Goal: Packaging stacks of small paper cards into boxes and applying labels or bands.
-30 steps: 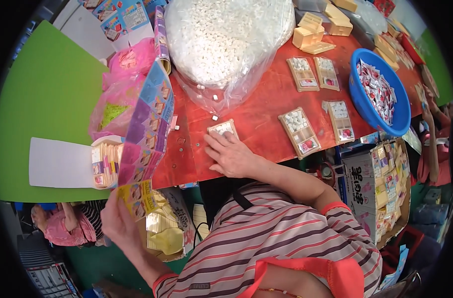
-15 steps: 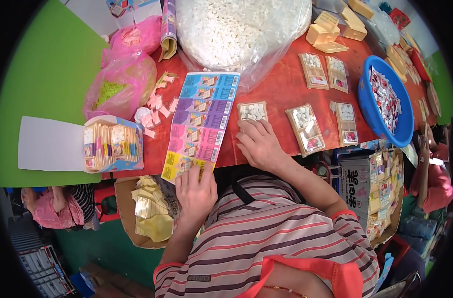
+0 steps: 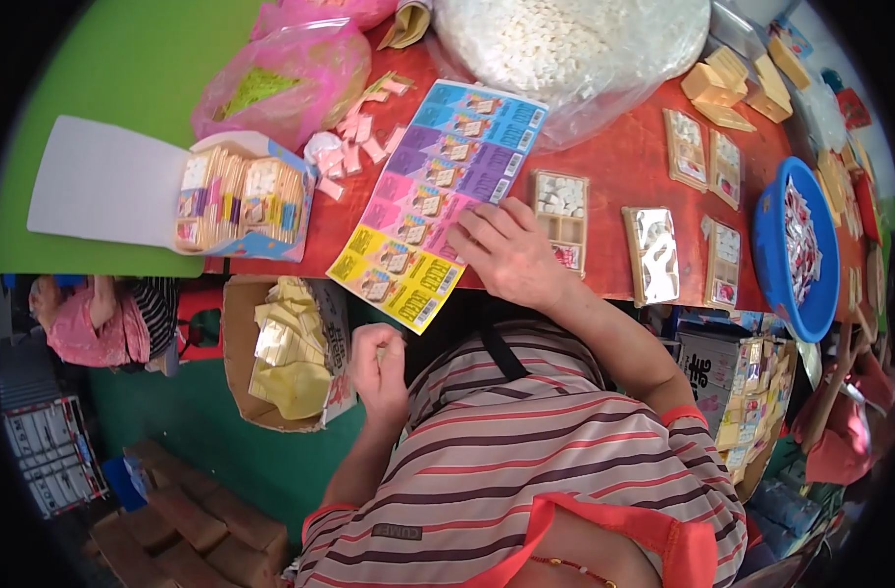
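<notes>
A long sheet of printed cards or labels in blue, purple, pink and yellow bands lies slantwise on the red table, its yellow end over the front edge. My right hand rests on the sheet's right edge, fingers stretched out and apart. Just below the yellow end, my left hand is closed near the edge; whatever its fingers hold, if anything, is hidden. Beside my right hand lies a divided clear-topped tray with white pieces in its upper part. A shiny covered tray lies further right.
A blue basin of small packets stands right. Behind are a big clear bag of white pieces and pink bags. An open box of packed trays is left; cartons stand below. Other people are at both sides.
My right hand has gone from the tray onto the sheet's right edge. My left hand has let go of the yellow end, drawn back toward me and closed. The view has shifted.
</notes>
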Action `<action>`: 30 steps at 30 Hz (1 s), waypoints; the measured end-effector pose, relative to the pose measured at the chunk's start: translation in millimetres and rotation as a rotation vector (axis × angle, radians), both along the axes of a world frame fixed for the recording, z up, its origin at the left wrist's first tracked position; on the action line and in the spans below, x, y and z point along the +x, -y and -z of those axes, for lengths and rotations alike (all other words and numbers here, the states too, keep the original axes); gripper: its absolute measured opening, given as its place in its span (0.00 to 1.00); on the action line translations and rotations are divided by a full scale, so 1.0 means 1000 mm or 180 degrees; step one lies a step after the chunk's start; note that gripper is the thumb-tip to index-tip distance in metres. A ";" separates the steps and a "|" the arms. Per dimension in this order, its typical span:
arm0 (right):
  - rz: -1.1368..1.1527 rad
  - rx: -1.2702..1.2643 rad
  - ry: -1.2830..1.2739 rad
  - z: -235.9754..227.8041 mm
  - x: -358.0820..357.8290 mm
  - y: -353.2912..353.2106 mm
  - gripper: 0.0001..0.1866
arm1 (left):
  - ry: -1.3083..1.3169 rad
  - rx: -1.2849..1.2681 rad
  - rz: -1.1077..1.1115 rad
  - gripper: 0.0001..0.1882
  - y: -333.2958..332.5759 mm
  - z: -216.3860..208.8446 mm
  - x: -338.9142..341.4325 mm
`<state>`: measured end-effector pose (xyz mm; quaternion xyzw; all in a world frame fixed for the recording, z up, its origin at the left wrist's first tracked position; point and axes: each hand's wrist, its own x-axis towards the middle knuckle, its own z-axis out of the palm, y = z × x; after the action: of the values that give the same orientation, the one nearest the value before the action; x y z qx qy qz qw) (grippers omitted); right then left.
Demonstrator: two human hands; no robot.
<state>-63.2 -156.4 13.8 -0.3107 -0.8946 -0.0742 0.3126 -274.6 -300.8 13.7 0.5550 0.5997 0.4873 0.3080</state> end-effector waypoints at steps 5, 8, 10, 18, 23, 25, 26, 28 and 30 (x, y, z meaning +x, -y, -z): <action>0.0038 -0.0175 0.0053 0.004 -0.011 0.001 0.19 | 0.2994 -0.1500 0.0358 0.16 -0.004 0.001 0.007; 0.0022 -0.0217 0.0144 0.006 -0.015 0.000 0.19 | 0.3084 -0.1271 0.0422 0.15 -0.013 -0.006 0.014; 0.0039 -0.0193 0.0187 0.008 -0.016 -0.001 0.20 | 0.3024 -0.1237 0.0355 0.14 -0.015 -0.003 0.012; -0.0647 -0.1107 -0.0340 -0.012 -0.027 0.017 0.17 | 0.2619 -0.0910 0.0130 0.11 -0.019 0.004 0.008; -0.1349 -0.1561 -0.0643 -0.012 -0.042 0.022 0.12 | 0.2253 -0.0732 0.0146 0.11 -0.023 0.002 0.009; -0.1309 -0.1627 -0.0703 -0.014 -0.046 0.021 0.10 | 0.2216 -0.0696 0.0170 0.11 -0.025 0.001 0.008; -0.1348 -0.1617 -0.0690 -0.014 -0.046 0.020 0.09 | 0.2148 -0.0679 0.0195 0.11 -0.025 0.000 0.007; -0.1388 -0.1610 -0.0672 -0.014 -0.048 0.019 0.09 | 0.2084 -0.0664 0.0216 0.11 -0.025 0.001 0.005; -0.1386 -0.1604 -0.0589 -0.012 -0.050 0.018 0.09 | 0.1951 -0.0619 0.0282 0.12 -0.025 0.004 0.003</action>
<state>-112.8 -174.5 26.0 -0.1853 -0.8979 0.2460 0.3144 -271.7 -275.3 10.1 0.3759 0.4980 0.5583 0.5468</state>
